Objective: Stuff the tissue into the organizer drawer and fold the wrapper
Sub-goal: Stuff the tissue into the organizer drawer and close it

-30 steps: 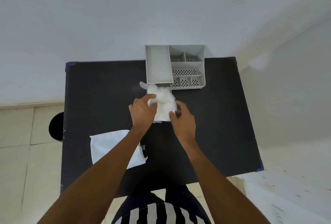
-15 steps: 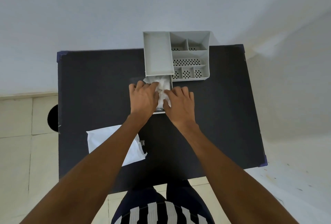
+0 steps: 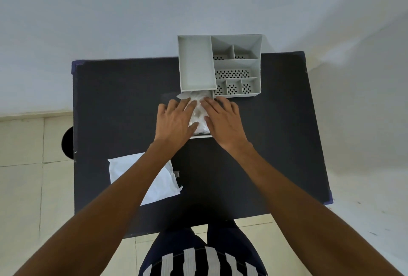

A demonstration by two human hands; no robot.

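Both hands, left hand (image 3: 175,121) and right hand (image 3: 223,121), are pressed flat and open on the tissue (image 3: 198,112) in the pulled-out organizer drawer (image 3: 199,136); stuffing is judged nearly done, while the wrapper (image 3: 162,184) lies unfolded on the tabletop (image 3: 276,143).

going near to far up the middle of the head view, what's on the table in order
wrapper → left hand and right hand side by side, pressing the tissue into the pulled-out drawer → organizer at the far edge of the table
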